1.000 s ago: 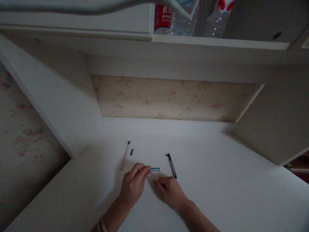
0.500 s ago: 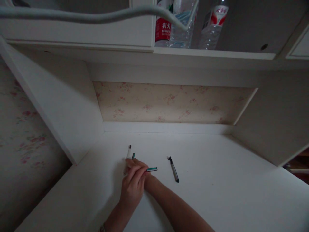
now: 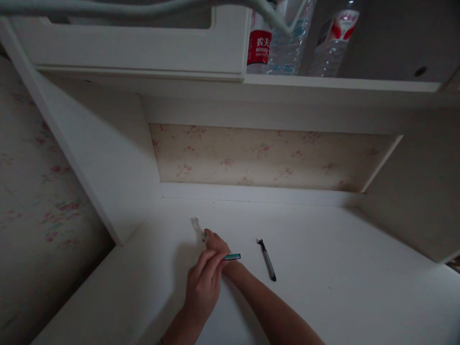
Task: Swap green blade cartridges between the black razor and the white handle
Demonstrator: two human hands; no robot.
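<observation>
My left hand [image 3: 204,278] is closed in a pinch on a short, flat green stick [image 3: 232,257] with dark edges, which points out to the right over my right wrist. My right hand [image 3: 217,243] reaches across beneath it to the left. Its fingertips are pinched at the near end of a thin pale pen [image 3: 197,225], which looks smeared by motion. A trace of green shows at those fingertips, too blurred to make out. To the right lies a black and silver pen [image 3: 268,261], with a small whitish bit at its far end.
The white desktop [image 3: 323,249] runs back to flowered wallpaper [image 3: 258,155], with a side panel at each end. Overhead, several plastic bottles [image 3: 259,45] stand on a shelf [image 3: 341,85]. A pale curved bar [image 3: 161,8] crosses the top of the view.
The pale pen has swung to lean the other way at my right fingertips. The green piece beside my right hand is now mostly hidden. My view has shifted slightly; my left hand keeps its stick.
</observation>
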